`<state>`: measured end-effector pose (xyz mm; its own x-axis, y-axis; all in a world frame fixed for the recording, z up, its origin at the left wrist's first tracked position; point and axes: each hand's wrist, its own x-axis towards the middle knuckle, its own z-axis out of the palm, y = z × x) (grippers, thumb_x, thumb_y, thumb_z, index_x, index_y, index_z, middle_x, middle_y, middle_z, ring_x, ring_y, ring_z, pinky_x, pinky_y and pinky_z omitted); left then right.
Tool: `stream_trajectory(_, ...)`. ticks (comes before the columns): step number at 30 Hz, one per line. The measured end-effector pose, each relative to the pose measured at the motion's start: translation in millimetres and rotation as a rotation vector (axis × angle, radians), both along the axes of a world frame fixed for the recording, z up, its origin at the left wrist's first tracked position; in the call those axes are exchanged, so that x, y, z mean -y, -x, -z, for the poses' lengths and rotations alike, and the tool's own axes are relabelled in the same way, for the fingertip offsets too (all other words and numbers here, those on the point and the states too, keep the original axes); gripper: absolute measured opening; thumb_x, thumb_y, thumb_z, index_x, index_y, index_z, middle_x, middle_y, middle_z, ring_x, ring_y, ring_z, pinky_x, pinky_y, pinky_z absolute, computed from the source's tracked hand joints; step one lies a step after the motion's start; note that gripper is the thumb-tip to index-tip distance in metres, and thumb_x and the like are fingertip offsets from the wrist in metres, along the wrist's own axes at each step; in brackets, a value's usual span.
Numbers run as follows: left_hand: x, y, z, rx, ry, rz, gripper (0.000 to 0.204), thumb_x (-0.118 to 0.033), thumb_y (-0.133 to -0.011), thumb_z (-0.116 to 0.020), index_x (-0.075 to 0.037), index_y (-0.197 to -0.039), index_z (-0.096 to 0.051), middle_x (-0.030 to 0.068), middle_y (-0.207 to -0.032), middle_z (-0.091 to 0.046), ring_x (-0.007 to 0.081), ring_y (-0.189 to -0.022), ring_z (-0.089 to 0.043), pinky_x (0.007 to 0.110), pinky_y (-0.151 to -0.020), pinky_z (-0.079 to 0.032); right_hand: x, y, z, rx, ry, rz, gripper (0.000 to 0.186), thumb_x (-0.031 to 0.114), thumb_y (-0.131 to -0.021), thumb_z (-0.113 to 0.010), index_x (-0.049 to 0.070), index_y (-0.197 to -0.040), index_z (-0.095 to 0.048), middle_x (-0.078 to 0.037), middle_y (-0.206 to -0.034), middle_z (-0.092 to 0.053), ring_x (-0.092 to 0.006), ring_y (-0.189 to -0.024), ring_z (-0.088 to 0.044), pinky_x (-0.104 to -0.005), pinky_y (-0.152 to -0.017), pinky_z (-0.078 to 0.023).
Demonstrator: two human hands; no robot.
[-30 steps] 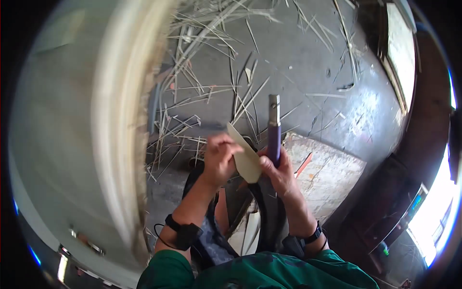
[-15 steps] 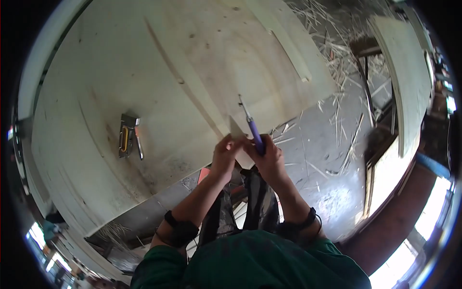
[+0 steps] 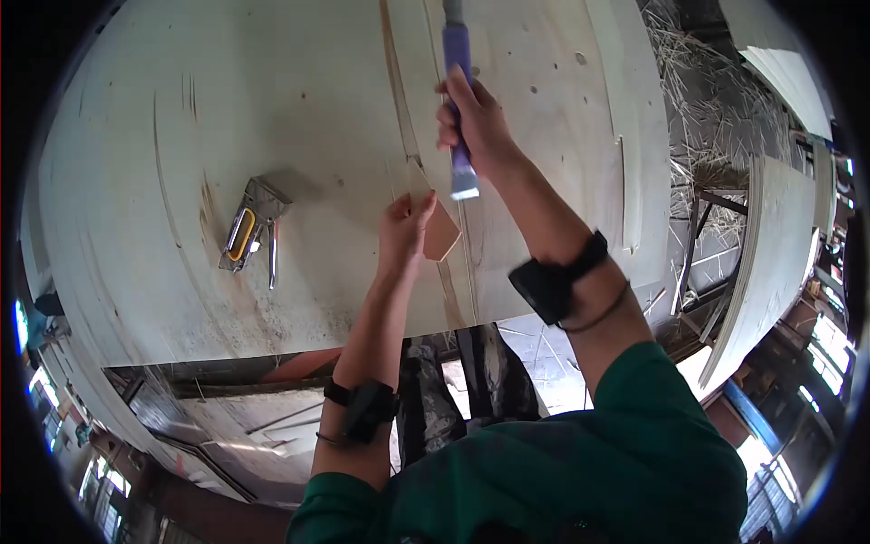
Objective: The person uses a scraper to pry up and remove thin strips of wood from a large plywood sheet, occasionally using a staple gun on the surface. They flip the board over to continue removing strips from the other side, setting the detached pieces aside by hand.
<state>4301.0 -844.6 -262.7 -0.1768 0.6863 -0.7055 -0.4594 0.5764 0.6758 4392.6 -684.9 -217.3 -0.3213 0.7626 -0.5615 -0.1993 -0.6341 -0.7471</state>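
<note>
My right hand is wrapped round the purple grip of a tool with a grey shaft and a pale metal end, raised over the plywood sheet. The tool's far end runs out of the picture and its exact kind is unclear. My left hand pinches a small, thin, pointed piece of wood, low over the sheet's near part. The tool's metal end sits just above this piece, seemingly apart from it. Left of my left hand lies a staple gun with a yellow-edged handle.
A slim metal tool lies against the staple gun. Thin wood offcuts litter the floor beyond the sheet's right edge. Stacked boards stand at the right. A narrow wood strip lies along the sheet's right side.
My hands have moved apart. The right has gone up and away with the purple-handled tool, while the left keeps the wood piece. My view has shifted over the sheet.
</note>
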Motion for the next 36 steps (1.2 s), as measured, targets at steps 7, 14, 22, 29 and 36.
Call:
stream_trajectory(7, -15.5, 8.1, -2.9, 0.06, 0.102, -0.08, 0.021, -0.02, -0.089, -0.073, 0.0, -0.09, -0.069, -0.0003, -0.08, -0.066, 0.0057, -0.072, -0.056, 0.024, -0.066, -0.044, -37.5, 69.5, 33.4, 0.08, -0.053, 0.03, 0.055, 0.061, -0.09, -0.061, 0.007, -0.092, -0.049, 0.001, -0.059, -0.042, -0.0098, -0.045, -0.039, -0.028, -0.046, -0.039)
stream_trajectory(14, -37.3, -9.8, 3.9, 0.166, 0.125, -0.261, 0.018, -0.02, -0.087, -0.076, -0.006, -0.083, -0.066, 0.0004, -0.077, -0.066, 0.0075, -0.068, -0.059, 0.023, -0.064, -0.046, -48.2, 82.6, 40.2, 0.157, -0.121, 0.021, 0.056, 0.063, -0.088, -0.063, 0.009, -0.088, -0.05, 0.002, -0.057, -0.043, -0.0091, -0.046, -0.041, -0.027, -0.044, -0.038)
stream_trajectory(22, -54.3, -31.3, 20.5, 0.183, 0.068, -0.283, 0.012, -0.013, -0.086, -0.075, -0.005, -0.084, -0.067, -0.0002, -0.078, -0.065, 0.0074, -0.07, -0.059, 0.023, -0.067, -0.046, -71.6, 65.0, 32.3, 0.698, -0.482, -0.009, 0.051, 0.051, -0.09, -0.068, 0.002, -0.093, -0.058, -0.01, -0.066, -0.059, -0.0208, -0.057, -0.056, -0.039, -0.054, -0.048)
stream_trajectory(29, -66.9, 31.0, -22.4, 0.457, -0.015, -0.127, 0.026, -0.02, -0.095, -0.064, -0.005, -0.117, -0.062, 0.0059, -0.104, -0.067, 0.014, -0.098, -0.064, 0.031, -0.083, -0.052, -83.4, 21.2, 32.9, 0.646, -0.524, -0.007, 0.046, 0.051, -0.091, -0.065, 0.005, -0.097, -0.061, -0.015, -0.072, -0.064, -0.0251, -0.063, -0.061, -0.0437, -0.06, -0.048)
stream_trajectory(36, -27.6, 45.9, -71.1, 0.15, -0.085, 0.101, 0.03, -0.025, -0.098, -0.061, -0.01, -0.125, -0.059, 0.0001, -0.109, -0.063, 0.0071, -0.091, -0.058, 0.026, -0.076, -0.047, -80.1, -4.2, 23.7, 0.03, -0.053, -0.18, 0.031, 0.037, -0.093, -0.068, 0.007, -0.092, -0.062, -0.003, -0.069, -0.058, -0.0126, -0.053, -0.051, -0.03, -0.051, -0.043)
